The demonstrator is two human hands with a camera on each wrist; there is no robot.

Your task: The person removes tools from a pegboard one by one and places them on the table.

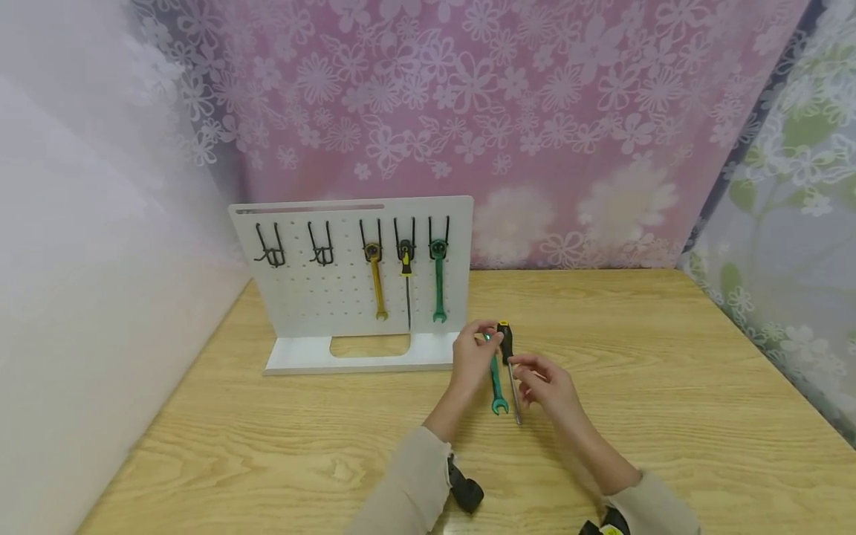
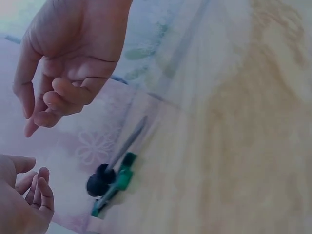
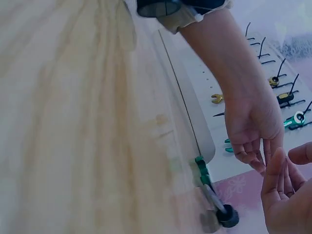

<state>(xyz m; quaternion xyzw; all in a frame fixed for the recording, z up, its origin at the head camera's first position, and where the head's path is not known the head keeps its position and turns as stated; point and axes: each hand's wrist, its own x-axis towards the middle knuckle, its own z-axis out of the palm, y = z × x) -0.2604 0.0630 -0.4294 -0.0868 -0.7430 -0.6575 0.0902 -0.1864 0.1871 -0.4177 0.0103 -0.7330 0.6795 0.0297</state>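
A black-handled screwdriver (image 1: 506,343) with a yellow end cap lies on the wooden table, its shaft pointing towards me. Close along its left side is a green wrench (image 1: 496,386). My left hand (image 1: 472,358) hovers by the upper ends of both tools and hides part of the wrench in the head view. Beside the screwdriver's shaft is my right hand (image 1: 550,386), fingers loosely bent. Both wrist views show the left hand (image 3: 253,122) and right hand (image 2: 73,58) with nothing in their fingers, apart from the tools.
A white pegboard (image 1: 321,297) stands behind to the left. From its hooks hang a yellow wrench (image 1: 377,286), a yellow-black screwdriver (image 1: 406,264) and another green wrench (image 1: 438,282). Two hooks (image 1: 321,245) at its left hold nothing. A pink flowered curtain (image 1: 468,111) hangs behind.
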